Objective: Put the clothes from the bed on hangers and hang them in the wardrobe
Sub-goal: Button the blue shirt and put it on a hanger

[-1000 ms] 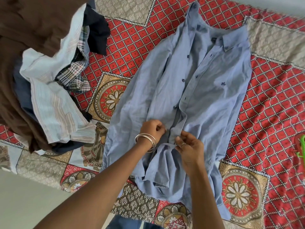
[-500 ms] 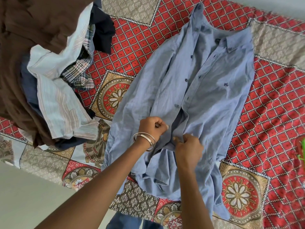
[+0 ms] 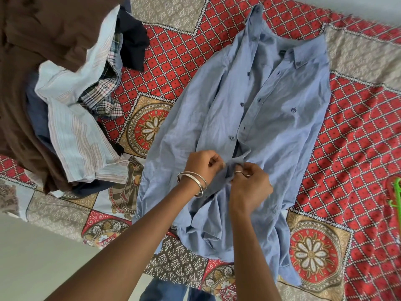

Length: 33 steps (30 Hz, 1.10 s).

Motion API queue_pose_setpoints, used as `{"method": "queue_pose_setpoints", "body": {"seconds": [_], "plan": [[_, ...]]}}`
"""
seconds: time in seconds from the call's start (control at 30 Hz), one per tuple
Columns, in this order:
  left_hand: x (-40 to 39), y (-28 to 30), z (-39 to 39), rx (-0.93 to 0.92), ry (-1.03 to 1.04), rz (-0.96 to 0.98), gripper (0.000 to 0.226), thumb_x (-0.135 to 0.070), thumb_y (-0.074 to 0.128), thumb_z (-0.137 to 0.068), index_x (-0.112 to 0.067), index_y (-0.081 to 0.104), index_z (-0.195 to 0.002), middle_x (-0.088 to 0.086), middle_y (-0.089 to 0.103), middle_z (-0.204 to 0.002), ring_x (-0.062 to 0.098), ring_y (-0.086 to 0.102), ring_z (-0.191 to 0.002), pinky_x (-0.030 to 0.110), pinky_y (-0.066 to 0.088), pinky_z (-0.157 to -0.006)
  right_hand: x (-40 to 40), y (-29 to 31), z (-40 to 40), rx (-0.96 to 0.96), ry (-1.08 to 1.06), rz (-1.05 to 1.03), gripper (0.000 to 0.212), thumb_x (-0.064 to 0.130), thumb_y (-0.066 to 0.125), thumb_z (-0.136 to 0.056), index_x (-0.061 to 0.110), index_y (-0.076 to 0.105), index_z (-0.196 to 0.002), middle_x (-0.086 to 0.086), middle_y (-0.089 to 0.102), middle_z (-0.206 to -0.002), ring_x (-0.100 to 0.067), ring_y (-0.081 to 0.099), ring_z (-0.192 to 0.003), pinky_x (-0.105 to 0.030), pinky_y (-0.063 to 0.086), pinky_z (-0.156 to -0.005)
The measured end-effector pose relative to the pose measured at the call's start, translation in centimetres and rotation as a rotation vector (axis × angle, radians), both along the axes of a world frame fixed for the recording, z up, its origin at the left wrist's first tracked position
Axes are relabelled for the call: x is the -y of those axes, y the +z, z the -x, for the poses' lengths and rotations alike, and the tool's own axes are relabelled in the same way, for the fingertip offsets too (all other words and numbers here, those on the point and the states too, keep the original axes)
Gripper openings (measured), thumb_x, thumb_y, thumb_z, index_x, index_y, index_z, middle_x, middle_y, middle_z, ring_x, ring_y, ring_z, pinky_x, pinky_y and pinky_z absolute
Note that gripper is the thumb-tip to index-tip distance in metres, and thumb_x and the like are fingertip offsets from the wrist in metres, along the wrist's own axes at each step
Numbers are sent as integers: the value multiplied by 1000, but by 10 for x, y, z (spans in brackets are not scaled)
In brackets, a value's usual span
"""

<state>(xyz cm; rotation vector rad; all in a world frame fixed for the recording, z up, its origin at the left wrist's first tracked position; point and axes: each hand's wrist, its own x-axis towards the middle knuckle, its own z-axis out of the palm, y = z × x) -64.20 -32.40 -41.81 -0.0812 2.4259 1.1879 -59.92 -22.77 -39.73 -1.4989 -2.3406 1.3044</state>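
Both hands — left hand [image 3: 204, 165], right hand [image 3: 249, 185] — pinch the blue shirt [image 3: 271, 109] placket near the bed's [image 3: 358, 135] front edge, apparently working a button; next comes the green hanger [image 3: 396, 195].

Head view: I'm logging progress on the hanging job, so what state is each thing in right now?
Blue shirt: spread flat on the bed, front placket open, no hanger in it.
Left hand: pinches the shirt's front edge.
Right hand: pinches the opposite front edge.
Clothes pile: heaped, unhung.
Green hanger: lies on the bed at the right edge, bare.
Bedspread: laid flat.
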Motion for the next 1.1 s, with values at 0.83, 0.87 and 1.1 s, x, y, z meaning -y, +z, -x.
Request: {"method": "queue_pose_setpoints", "body": {"seconds": [0.83, 0.87, 1.1], "plan": [[-4, -7, 4, 13, -99, 37, 9, -8, 66, -84, -1, 72, -84, 14, 71, -73, 25, 67, -67, 37, 57, -66, -10, -23, -12, -99, 104, 425, 22, 6, 74, -82, 14, 73, -103, -2, 75, -88, -16, 72, -84, -40, 58, -83], [-4, -8, 4, 24, -80, 31, 8, -7, 67, -84, 0, 72, -83, 15, 70, -72, 26, 68, -66, 38, 57, -65, -10, -24, -13, -115, 90, 463, 20, 7, 71, -85, 14, 73, -103, -5, 75, -88, -19, 72, -84, -41, 58, -82], [-3, -6, 5, 199, 56, -73, 22, -16, 69, -84, 5, 71, -81, 20, 71, -75, 29, 70, -66, 41, 60, -63, -23, -16, -10, -138, 120, 580, 30, -11, 66, -83, 18, 70, -89, -7, 73, -77, -19, 71, -72, -34, 60, -73]]}}
